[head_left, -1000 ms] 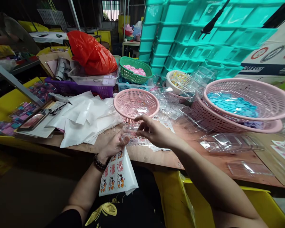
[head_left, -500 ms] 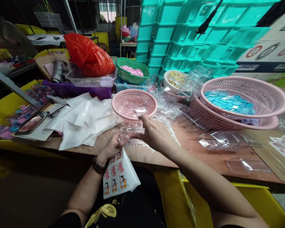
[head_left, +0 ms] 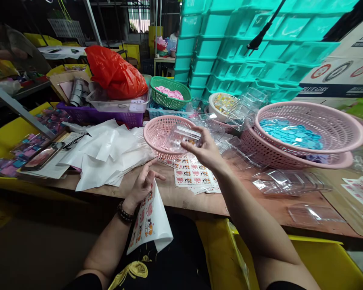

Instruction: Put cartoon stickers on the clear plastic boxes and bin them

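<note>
My right hand [head_left: 204,151] is raised over the table, closed on a clear plastic box [head_left: 183,137] held at the rim of the small pink basket [head_left: 157,131]. My left hand [head_left: 143,183] rests at the table's near edge, its lower fingers pinching a sticker sheet [head_left: 149,219] that hangs down toward my lap, while thumb and forefinger stick out. More sticker sheets [head_left: 192,175] with red and white labels lie on the table between my hands.
White paper bags [head_left: 105,151] are piled at the left. Two stacked large pink baskets [head_left: 308,137] hold blue pieces at the right. Clear plastic boxes [head_left: 287,181] lie loose on the table. A green basket [head_left: 169,90], red bag [head_left: 115,72] and teal crates [head_left: 245,44] stand behind.
My right hand has lifted the clear box away from my left hand, up and right to the small pink basket. My left hand has let go of the box and keeps the sticker sheet.
</note>
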Action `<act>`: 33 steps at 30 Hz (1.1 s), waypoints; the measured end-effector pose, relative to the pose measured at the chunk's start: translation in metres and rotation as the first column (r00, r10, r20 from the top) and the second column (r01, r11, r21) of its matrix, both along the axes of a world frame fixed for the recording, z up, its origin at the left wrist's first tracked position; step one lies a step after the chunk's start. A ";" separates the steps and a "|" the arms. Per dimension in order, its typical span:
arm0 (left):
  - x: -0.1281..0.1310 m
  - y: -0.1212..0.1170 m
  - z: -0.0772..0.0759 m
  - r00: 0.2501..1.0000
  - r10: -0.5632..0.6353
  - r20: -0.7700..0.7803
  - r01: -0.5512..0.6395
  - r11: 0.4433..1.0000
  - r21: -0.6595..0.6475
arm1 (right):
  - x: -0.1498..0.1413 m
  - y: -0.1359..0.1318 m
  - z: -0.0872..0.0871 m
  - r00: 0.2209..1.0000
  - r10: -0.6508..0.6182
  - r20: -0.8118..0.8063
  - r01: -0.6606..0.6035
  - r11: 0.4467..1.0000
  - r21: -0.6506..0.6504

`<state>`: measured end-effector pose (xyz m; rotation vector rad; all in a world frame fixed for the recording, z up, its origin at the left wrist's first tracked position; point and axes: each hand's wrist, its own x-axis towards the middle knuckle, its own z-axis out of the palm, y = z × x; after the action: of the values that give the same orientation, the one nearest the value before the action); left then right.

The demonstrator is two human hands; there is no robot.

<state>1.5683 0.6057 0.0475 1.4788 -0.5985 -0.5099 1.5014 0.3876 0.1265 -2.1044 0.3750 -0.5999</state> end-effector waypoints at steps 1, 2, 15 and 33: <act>0.002 -0.001 0.001 1.000 0.027 0.006 -0.027 1.000 -0.003 | 0.011 -0.010 -0.003 0.994 -0.100 0.050 0.106 0.987 -0.121; 0.003 -0.003 0.002 0.997 0.079 0.012 -0.078 0.997 -0.010 | 0.022 -0.020 -0.007 0.985 -0.158 0.067 0.169 0.962 -0.215; 0.021 -0.028 0.009 0.696 0.670 0.259 -0.665 0.737 -0.121 | -0.005 0.045 -0.017 0.999 0.037 -0.024 -0.044 0.858 -0.512; 0.015 0.013 0.048 0.900 -0.220 0.376 0.105 0.947 0.303 | -0.049 0.052 -0.002 0.922 0.320 -0.218 -0.354 0.925 -0.141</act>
<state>1.5835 0.6187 0.0960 1.8302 -1.0201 -0.4288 1.4521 0.4396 0.1244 -2.3372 0.0563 -0.2338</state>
